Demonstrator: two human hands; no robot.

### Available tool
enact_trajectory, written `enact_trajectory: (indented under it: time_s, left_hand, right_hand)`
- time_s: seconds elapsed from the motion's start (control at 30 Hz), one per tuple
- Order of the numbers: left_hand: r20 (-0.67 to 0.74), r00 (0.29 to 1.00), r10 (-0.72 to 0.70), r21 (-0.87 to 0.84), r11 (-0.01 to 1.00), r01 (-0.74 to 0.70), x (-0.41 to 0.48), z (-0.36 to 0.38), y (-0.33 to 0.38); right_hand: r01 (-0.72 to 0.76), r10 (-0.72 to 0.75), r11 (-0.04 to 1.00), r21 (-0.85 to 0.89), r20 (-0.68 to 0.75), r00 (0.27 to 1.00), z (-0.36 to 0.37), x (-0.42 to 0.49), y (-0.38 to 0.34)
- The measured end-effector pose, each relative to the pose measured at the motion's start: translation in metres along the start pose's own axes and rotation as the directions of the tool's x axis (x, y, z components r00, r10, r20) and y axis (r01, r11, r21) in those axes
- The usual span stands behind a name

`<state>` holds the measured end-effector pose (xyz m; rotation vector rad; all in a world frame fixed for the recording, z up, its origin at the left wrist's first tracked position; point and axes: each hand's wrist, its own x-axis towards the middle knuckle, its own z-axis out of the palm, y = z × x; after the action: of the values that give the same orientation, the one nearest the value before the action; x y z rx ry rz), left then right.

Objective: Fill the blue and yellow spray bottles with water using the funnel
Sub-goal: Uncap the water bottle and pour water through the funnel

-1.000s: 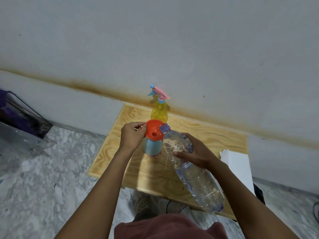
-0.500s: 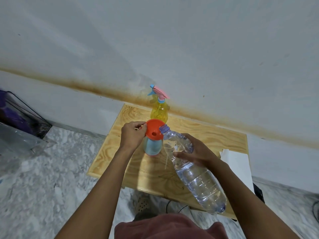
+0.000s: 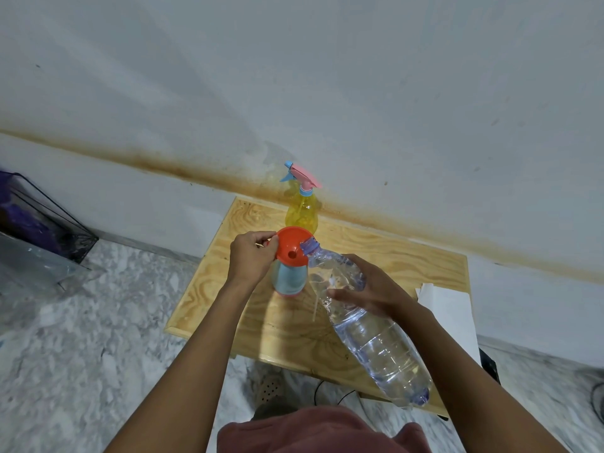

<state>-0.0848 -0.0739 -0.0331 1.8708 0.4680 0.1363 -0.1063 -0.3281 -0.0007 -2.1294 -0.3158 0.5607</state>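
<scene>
Over plywood table by wall: left grip pinches funnel, right grip clasps bottle.

Bare table left of the blue bottle; yellow spray bottle just behind the funnel; white paper rightward.
</scene>
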Motion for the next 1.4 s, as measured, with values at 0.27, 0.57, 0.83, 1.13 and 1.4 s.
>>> enact_trajectory:
  time_s: [0.27,0.57,0.83,1.13,1.4]
  left_hand:
    - [0.0,1.0,-0.002,-0.011,1.0,0.002,0.0,0.0,0.0]
    - [-0.002,1.0,-0.001,-0.004,1.0,0.001,0.0,0.001,0.0]
    - [0.003,1.0,-0.006,-0.012,1.0,0.006,0.0,0.001,0.0]
    - [-0.005,1.0,-0.012,-0.007,1.0,0.012,-0.001,0.0,0.001]
    - [-0.003,1.0,-0.016,-0.002,1.0,0.016,-0.001,0.0,0.002]
  right_hand:
    - [-0.013,0.014,1.0,-0.016,0.014,1.0,0.0,0.002,-0.003]
    - [-0.045,0.045,0.999,-0.022,0.006,0.999,-0.003,0.0,-0.009]
    - [-0.042,0.043,0.998,-0.052,0.021,0.999,-0.003,0.001,-0.01]
    - [0.029,-0.029,0.999,-0.026,-0.013,0.999,-0.005,-0.002,-0.013]
    - [0.174,-0.16,0.982,0.071,-0.166,0.973,-0.005,-0.01,-0.009]
